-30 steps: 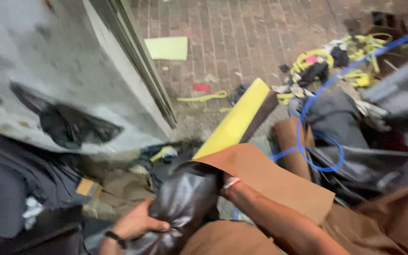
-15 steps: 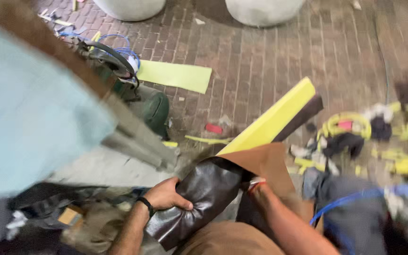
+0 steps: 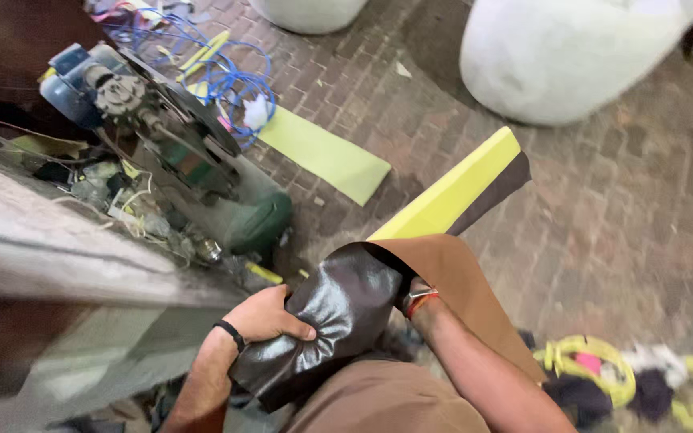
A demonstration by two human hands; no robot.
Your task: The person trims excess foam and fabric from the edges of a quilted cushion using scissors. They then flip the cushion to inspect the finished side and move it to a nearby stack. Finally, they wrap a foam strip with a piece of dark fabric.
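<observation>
At nine o'clock a grey concrete ledge (image 3: 58,248) fills the left edge. At ten to eleven o'clock above it sits a motor-driven machine (image 3: 154,152) with a dark green base, wires and scraps tangled at its foot. Just past it, at eleven o'clock, lies a loop of blue cord (image 3: 226,80), and beside that a flat yellow-green strip (image 3: 322,152) rests on the brick floor (image 3: 603,224).

At seven o'clock the left hand (image 3: 266,317), a black band on its wrist, is closed around the lower end of a roll of dark brown leatherette (image 3: 338,309), fingers and thumb pressed into its glossy face. The roll lies low in the centre of the view, over the person's lap, tilted up toward one o'clock; its tan underside folds open at the top.

The right hand (image 3: 415,293) is tucked under that tan flap at six o'clock; only the wrist with its red-and-white band shows, so its grip cannot be told.

A long yellow foam piece (image 3: 451,192) with a dark backing rises from behind the roll toward one o'clock. Two large whitish sacks (image 3: 571,56) sit at twelve to one o'clock. At five o'clock lies a heap of yellow and dark scraps (image 3: 603,377).
</observation>
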